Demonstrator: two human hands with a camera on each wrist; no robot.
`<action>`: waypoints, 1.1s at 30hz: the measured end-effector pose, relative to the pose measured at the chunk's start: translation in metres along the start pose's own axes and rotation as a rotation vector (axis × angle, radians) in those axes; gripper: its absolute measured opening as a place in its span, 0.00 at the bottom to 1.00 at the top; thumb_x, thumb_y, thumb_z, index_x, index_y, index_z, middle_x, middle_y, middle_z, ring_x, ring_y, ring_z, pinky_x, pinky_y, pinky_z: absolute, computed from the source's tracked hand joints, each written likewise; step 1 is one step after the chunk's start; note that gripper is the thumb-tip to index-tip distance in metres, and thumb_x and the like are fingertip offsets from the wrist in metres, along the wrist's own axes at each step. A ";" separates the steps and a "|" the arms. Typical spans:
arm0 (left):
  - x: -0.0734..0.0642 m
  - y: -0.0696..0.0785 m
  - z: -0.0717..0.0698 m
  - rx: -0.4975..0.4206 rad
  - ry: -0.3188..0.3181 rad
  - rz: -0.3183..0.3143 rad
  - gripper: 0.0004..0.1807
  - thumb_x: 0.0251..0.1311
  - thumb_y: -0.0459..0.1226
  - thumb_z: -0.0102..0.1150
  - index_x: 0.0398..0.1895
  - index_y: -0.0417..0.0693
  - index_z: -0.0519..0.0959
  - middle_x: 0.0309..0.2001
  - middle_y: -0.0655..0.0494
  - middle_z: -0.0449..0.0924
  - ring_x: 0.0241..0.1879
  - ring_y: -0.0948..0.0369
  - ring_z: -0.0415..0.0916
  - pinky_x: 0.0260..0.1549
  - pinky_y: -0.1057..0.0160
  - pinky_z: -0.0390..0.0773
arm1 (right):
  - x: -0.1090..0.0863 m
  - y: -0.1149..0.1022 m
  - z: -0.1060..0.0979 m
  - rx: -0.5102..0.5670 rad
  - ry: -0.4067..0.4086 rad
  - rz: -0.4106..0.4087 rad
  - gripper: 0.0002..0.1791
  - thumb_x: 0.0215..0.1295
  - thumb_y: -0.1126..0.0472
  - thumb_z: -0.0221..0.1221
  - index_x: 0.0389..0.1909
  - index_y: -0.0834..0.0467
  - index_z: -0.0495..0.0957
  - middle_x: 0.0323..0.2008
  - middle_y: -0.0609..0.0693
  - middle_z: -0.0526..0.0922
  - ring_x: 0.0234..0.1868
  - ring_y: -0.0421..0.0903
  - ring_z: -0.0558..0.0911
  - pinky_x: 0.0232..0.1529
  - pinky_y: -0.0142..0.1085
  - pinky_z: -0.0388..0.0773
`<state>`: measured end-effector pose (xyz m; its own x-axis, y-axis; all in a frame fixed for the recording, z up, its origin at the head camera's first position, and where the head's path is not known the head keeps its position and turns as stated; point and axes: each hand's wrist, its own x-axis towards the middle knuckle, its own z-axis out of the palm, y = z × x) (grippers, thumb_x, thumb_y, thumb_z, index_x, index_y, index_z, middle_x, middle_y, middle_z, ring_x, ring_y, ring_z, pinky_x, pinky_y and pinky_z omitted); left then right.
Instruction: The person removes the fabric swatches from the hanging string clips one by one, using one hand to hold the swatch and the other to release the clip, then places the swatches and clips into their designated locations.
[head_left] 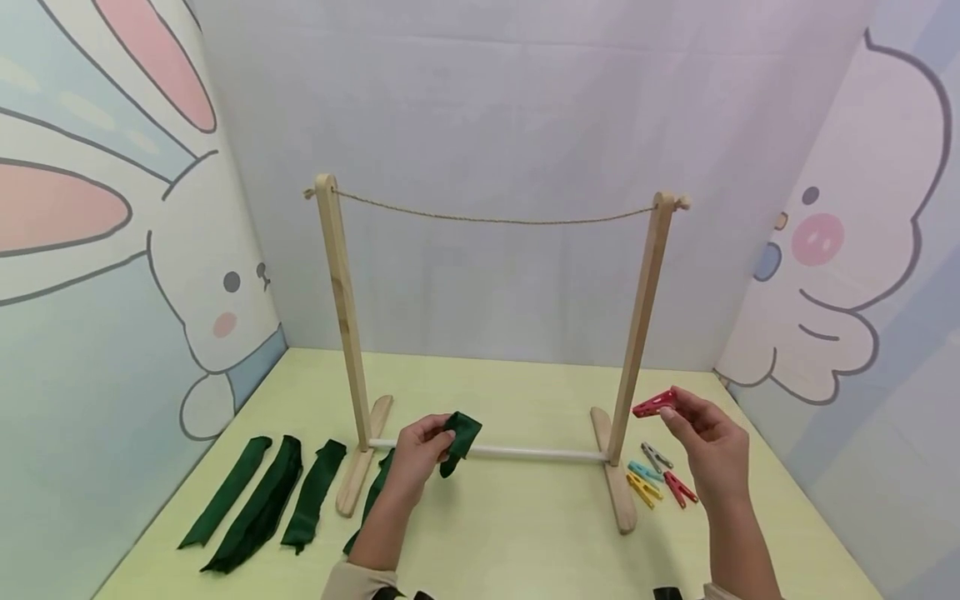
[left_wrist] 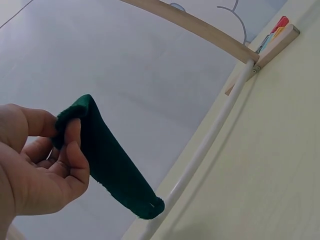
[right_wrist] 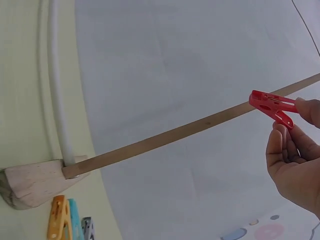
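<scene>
My left hand (head_left: 423,454) pinches one end of a dark green cloth strip (head_left: 462,435) in front of the wooden stand. In the left wrist view the strip (left_wrist: 112,165) hangs down from between thumb and fingers. My right hand (head_left: 712,446) holds a red clothespin (head_left: 654,404) by its handles, beside the stand's right post. The right wrist view shows this clothespin (right_wrist: 272,106) between thumb and fingers, its tip pointing away from the hand. Above both hands a thin rope (head_left: 495,221) runs between the tops of the posts, with nothing hanging on it.
Several green strips (head_left: 258,504) lie on the table at the left, one partly behind my left forearm. By the stand's right foot (head_left: 617,492) lie grey, blue, yellow and red clothespins (head_left: 678,489). A white bar (head_left: 532,454) joins the posts (head_left: 345,321) low down.
</scene>
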<state>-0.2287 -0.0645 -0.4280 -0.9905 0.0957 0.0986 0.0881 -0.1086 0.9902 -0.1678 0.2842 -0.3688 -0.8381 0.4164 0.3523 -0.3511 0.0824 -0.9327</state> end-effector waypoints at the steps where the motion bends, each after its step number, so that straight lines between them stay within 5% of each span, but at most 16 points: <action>1: 0.001 -0.002 -0.001 0.005 0.002 -0.005 0.13 0.61 0.27 0.53 0.48 0.30 0.76 0.34 0.50 0.76 0.27 0.62 0.71 0.29 0.63 0.75 | -0.002 0.002 -0.001 -0.005 0.004 0.017 0.20 0.57 0.66 0.64 0.51 0.67 0.77 0.34 0.45 0.81 0.32 0.39 0.77 0.37 0.24 0.75; 12: 0.004 -0.018 -0.014 0.087 0.040 -0.038 0.13 0.61 0.27 0.54 0.49 0.33 0.76 0.35 0.50 0.75 0.30 0.59 0.69 0.28 0.62 0.73 | -0.014 0.032 -0.011 -0.006 0.054 0.153 0.23 0.56 0.63 0.65 0.52 0.67 0.75 0.34 0.42 0.81 0.34 0.37 0.77 0.36 0.23 0.75; 23: -0.016 -0.032 -0.027 0.064 0.005 -0.094 0.16 0.62 0.27 0.52 0.53 0.29 0.72 0.37 0.47 0.75 0.30 0.59 0.70 0.29 0.59 0.74 | -0.020 0.053 -0.022 0.007 0.042 0.238 0.20 0.56 0.62 0.66 0.50 0.62 0.78 0.34 0.40 0.82 0.36 0.35 0.78 0.36 0.25 0.76; 33: -0.038 -0.038 -0.041 0.054 -0.038 -0.180 0.18 0.61 0.25 0.50 0.54 0.23 0.68 0.36 0.46 0.76 0.30 0.58 0.74 0.29 0.60 0.77 | -0.004 0.133 -0.061 0.031 -0.010 0.205 0.23 0.57 0.63 0.65 0.54 0.62 0.76 0.40 0.46 0.83 0.40 0.39 0.81 0.39 0.32 0.77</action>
<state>-0.1990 -0.1042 -0.4732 -0.9862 0.1460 -0.0784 -0.0840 -0.0329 0.9959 -0.1856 0.3491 -0.4991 -0.8973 0.4129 0.1560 -0.1851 -0.0310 -0.9822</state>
